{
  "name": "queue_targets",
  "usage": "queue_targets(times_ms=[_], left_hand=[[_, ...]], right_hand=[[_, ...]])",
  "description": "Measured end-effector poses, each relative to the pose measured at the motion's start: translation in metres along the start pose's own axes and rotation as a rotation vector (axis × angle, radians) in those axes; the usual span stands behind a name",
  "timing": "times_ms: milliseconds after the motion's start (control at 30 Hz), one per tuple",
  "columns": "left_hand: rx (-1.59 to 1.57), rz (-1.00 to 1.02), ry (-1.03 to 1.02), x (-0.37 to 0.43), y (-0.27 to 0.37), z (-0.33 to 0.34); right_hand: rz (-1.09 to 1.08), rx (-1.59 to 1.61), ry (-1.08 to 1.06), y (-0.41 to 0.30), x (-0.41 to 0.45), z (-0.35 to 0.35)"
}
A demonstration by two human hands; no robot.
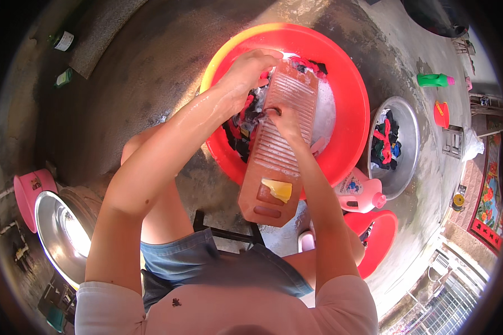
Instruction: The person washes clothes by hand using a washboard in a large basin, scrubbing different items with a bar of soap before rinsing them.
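A brown ridged washboard [283, 134] leans in a large red plastic basin [352, 113], wet with suds. A yellow soap bar [280, 190] lies in its recess. My left hand [251, 69] is at the board's upper left edge, fingertips near its top; red cloth shows beside the fingers, and its grip is unclear. My right hand [286, 120] is on the ridges, fingers closed on a bit of dark wet cloth [271, 112]. Black and red clothes [239, 134] lie in the basin left of the board, and white foam [325, 113] fills the right side.
At the right stand a metal basin [410, 167] with clothes, a pink detergent jug [362, 192] and a smaller red basin [377, 247]. Farther off are a green bottle [434, 80] and a red scoop [441, 115]. At left are a metal basin [52, 226] and a pink tub [29, 197].
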State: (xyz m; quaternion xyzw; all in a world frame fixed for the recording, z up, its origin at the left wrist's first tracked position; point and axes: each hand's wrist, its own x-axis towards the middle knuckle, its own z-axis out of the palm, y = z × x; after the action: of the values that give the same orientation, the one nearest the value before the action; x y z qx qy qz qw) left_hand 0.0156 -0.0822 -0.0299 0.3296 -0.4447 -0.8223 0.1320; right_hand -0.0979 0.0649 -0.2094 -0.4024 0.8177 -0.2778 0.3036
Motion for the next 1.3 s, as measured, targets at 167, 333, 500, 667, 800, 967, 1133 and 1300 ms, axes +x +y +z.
queue_targets(times_ms=[167,333,500,667,800,967,1133,1300], left_hand=[[0.500,0.097,-0.198,-0.011,-0.002,0.012],[0.494,0.254,-0.066,0.000,-0.002,-0.001],[-0.142,0.098,0.151,0.004,0.027,-0.008],[-0.262,0.082,0.191,0.010,0.018,-0.013],[-0.295,0.065,0.147,0.012,0.026,-0.008],[-0.304,0.043,0.106,0.006,0.023,-0.014],[-0.321,0.033,0.051,0.002,0.019,-0.021],[-0.265,0.023,0.013,0.008,0.019,-0.011]], right_hand=[[-0.189,0.213,0.164,-0.123,-0.012,-0.088],[-0.364,0.948,0.085,-0.169,-0.016,-0.114],[0.050,0.022,-0.079,-0.063,0.030,-0.029],[-0.267,-0.534,-0.589,0.023,0.011,0.135],[-0.296,-0.734,-0.515,0.060,0.014,0.164],[0.078,-0.127,-0.749,0.042,0.020,0.121],[0.152,0.625,-0.538,-0.033,-0.022,0.020],[0.451,0.696,-0.451,-0.053,-0.090,-0.053]])
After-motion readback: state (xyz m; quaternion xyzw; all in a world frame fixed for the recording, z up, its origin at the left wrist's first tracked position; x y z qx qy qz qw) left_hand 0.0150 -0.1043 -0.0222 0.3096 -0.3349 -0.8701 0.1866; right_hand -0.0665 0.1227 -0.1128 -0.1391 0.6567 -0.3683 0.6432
